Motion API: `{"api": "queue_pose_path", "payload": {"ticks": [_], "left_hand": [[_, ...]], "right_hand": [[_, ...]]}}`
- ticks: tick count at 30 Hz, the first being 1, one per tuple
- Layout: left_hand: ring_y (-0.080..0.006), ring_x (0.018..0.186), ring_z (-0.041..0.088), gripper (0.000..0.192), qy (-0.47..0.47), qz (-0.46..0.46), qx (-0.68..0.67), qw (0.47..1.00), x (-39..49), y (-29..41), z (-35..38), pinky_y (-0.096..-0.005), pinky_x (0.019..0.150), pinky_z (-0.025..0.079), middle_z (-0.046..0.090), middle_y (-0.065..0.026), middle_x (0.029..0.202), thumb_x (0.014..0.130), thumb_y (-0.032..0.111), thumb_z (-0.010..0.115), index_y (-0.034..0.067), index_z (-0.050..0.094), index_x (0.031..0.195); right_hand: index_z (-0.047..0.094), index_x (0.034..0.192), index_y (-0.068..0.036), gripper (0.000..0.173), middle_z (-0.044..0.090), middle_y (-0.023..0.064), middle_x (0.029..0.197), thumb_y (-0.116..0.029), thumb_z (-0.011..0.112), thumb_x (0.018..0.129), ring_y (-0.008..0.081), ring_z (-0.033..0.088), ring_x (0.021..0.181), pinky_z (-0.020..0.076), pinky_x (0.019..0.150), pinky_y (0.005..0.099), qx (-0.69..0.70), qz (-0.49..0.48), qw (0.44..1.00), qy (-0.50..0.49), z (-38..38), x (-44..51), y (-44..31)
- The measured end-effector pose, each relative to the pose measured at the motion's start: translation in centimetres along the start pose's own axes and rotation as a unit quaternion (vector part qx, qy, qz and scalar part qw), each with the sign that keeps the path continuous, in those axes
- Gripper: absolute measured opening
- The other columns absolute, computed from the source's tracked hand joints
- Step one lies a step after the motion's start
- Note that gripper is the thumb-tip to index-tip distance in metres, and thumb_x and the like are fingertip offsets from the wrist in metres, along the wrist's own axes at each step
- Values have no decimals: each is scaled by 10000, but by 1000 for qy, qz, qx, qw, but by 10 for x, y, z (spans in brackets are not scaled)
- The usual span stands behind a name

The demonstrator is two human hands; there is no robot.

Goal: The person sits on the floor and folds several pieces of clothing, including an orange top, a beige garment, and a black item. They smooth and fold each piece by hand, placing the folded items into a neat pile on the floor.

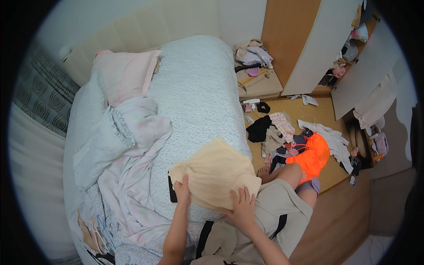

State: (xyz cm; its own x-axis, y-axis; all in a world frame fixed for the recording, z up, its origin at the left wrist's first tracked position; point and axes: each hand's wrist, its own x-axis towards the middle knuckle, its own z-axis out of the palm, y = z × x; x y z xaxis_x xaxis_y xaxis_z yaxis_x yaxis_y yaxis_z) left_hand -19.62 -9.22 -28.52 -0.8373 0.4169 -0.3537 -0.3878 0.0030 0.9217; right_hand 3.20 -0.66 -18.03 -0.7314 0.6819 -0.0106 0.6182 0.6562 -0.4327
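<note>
A pale yellow garment [218, 172] is spread between my hands at the right side of the bed. My left hand [182, 192] grips its left edge, thumb on top and fingers hidden underneath. On the garment's lower right part lies my right hand [242, 205], fingers spread over the cloth and the thumb near its lower edge; whether it pinches the fabric I cannot tell. A dark flat object [172, 190], perhaps a phone, shows partly from under the garment's left edge. Beneath is the light blue patterned bed cover [195, 109].
A pink pillow [126, 74] and a crumpled pale blanket [139, 132] lie on the bed's left. Clothes hangers [104, 232] are at lower left. On the woven mat [304, 111] are mixed clothes and a bright orange item [314, 155]. A wardrobe door [361, 73] stands ajar at right.
</note>
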Motion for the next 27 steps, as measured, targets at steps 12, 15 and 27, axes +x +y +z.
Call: {"api": "queue_pose_path", "payload": {"ticks": [12, 15, 27], "left_hand": [[-185, 962, 618, 337, -10, -115, -99, 988, 0, 29, 1, -313, 794, 533, 612, -91, 1105, 964, 232, 518, -5, 499, 1202], [-187, 990, 614, 334, -45, -102, -174, 978, -20, 55, 20, -319, 836, 524, 600, -108, 1147, 979, 221, 486, -20, 490, 1210], [-225, 1070, 568, 401, -277, -91, 128, 948, -182, 145, 134, -351, 913, 433, 602, -108, 1160, 939, 348, 524, 40, 568, 1193]], "right_hand": [[547, 1148, -35, 485, 529, 150, 1217, -132, 664, 688, 310, 499, 1174, 422, 914, 437, -6, 26, 993, 112, 30, -28, 43], [520, 1177, -6, 534, 511, 174, 1245, -111, 665, 673, 329, 447, 1212, 381, 964, 466, 11, 15, 997, 81, 25, -43, 62], [261, 1403, 43, 827, 348, 193, 1421, -314, 658, 770, 359, 298, 1346, 240, 1112, 458, 417, -25, 894, 162, -94, -14, -13]]}}
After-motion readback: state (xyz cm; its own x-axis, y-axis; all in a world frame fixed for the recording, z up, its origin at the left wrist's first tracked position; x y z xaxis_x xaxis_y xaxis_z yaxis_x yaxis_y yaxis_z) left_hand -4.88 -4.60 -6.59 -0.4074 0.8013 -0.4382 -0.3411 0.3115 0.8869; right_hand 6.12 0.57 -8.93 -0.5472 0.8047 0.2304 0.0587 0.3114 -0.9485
